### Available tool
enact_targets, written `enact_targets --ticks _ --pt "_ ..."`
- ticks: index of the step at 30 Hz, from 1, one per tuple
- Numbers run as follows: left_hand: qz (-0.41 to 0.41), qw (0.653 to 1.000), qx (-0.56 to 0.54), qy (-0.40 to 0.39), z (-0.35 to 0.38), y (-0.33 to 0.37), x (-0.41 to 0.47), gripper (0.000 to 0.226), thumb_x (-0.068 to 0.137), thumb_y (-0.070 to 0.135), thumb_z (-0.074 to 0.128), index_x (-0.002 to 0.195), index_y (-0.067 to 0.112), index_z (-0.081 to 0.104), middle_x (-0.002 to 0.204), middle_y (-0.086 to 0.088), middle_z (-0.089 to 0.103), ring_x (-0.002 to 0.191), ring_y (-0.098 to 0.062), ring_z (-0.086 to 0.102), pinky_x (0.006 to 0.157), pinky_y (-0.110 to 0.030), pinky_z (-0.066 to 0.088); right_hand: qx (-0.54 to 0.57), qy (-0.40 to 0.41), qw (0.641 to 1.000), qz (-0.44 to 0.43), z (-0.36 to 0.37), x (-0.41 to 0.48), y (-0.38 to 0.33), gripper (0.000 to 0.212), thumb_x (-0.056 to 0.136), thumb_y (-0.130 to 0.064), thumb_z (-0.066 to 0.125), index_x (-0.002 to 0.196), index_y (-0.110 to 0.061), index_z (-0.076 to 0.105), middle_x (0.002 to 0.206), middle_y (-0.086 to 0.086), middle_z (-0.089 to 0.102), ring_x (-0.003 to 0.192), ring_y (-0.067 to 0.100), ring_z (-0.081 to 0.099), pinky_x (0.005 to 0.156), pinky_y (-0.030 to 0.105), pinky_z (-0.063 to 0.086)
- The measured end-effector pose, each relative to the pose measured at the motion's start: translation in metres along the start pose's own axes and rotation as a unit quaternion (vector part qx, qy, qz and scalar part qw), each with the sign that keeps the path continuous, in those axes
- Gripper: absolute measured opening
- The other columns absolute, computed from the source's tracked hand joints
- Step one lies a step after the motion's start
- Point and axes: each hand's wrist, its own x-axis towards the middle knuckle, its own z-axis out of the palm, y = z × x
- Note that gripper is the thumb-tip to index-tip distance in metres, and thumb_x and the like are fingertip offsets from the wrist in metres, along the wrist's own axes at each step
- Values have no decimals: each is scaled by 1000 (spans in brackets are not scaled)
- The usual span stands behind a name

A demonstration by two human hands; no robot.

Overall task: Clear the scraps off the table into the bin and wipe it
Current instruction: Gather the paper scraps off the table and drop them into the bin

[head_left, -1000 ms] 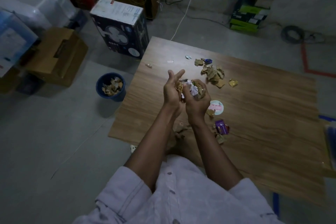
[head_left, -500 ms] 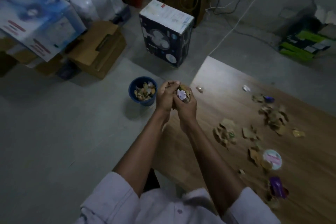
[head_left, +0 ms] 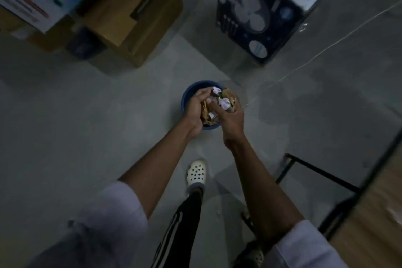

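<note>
Seen from above in dim light, a person's left hand and right hand are held close together directly over a round blue bin that stands on the grey concrete floor. The fingers of both hands are curled round a bunch of scraps of brown card and crumpled white paper. The wooden table shows only as an edge at the lower right, well apart from the bin. A white perforated clog stands below the arms, and a brown cardboard box and a dark fan box sit beyond the bin.
</note>
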Motion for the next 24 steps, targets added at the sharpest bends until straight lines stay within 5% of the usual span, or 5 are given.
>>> enact_targets --ticks 6,11,15,18,24 --pt "-22 997 71 11 -53 -88 172 32 108 23 43 133 13 60 115 -7 70 102 -22 69 76 -29 57 -73 -8 997 -10 -9 139 148 78 77 -22 90 145 -26 51 134 -3 66 120 13 65 103 46 55" --pt "83 953 289 45 -92 -150 270 48 105 50 37 150 34 45 165 -3 31 152 -24 25 123 -45 24 -180 -25 983 -32 -26 205 234 107 65 -57 91 153 -33 36 153 -2 48 139 16 50 112 50 46" --pt "162 865 472 47 -111 -184 280 64 98 66 24 158 44 19 171 7 4 157 -18 -5 125 -42 -5 -381 -30 917 -118 -31 215 274 94 83 -63 61 159 -18 28 167 14 22 157 30 10 127 50 0" --pt "128 780 613 15 -121 -216 286 69 97 69 17 160 44 5 170 7 -8 156 -20 -11 126 -47 -6 -481 -74 861 -145 -28 218 298 84 95 -57 29 160 -4 20 168 19 15 157 38 -1 123 60 -4" --pt "76 768 635 -20 -117 -214 310 57 107 56 24 160 43 7 170 7 -11 155 -21 -16 125 -45 -10 -586 -142 791 -104 -34 252 309 100 80 -69 5 163 -15 12 170 14 8 156 39 -8 121 54 -12"
